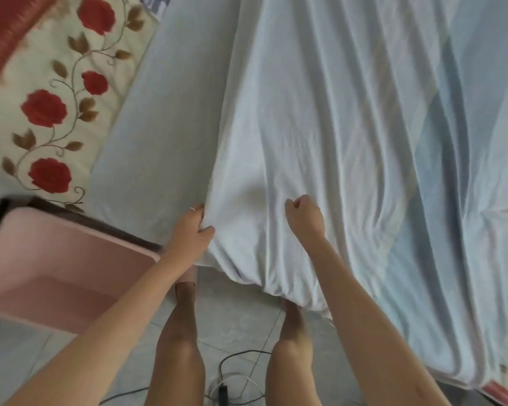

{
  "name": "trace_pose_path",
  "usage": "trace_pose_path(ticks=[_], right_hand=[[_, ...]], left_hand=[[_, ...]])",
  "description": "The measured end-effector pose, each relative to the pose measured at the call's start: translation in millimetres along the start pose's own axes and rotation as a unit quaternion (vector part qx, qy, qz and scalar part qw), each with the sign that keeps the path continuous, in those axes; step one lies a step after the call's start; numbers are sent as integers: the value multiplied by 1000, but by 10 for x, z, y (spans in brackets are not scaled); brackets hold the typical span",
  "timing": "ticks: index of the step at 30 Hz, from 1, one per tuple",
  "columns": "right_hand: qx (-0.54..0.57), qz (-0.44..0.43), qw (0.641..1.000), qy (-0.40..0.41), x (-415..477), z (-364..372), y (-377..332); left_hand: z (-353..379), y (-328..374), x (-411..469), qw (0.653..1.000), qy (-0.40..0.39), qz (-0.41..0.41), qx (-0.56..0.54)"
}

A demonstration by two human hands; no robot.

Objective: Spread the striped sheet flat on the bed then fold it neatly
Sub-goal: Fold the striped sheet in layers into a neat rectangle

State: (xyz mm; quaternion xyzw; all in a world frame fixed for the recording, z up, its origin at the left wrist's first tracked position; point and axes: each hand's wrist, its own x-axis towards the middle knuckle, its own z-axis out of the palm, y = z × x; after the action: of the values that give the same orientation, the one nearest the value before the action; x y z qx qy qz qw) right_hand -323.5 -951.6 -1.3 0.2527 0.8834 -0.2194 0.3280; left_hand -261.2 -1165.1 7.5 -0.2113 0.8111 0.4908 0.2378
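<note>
- A person's left hand is gripping the near left edge of the striped sheet, with thumb and fingers closing round a bunch of cloth.
- The right hand, just to the right of it, is resting on the sheet with fingers curled; whether it is pinching a fold cannot be told.
- The sheet is lying rumpled on the bed, stretching ahead of both hands and far to the right of the right hand, and its long wrinkles are running straight away from them.
- Bare bed is showing left of the left hand, the nearer hand to that gap, so spreading is likely calling for a leftward pull on that edge.
</note>
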Motion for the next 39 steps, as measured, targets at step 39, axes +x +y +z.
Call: trace_pose_path(ticks=[39], right_hand=[[-92, -251, 964, -8, -950, 1790, -2964]], left_hand=[[-1957, -1574, 188, 987, 157, -15, -26]])
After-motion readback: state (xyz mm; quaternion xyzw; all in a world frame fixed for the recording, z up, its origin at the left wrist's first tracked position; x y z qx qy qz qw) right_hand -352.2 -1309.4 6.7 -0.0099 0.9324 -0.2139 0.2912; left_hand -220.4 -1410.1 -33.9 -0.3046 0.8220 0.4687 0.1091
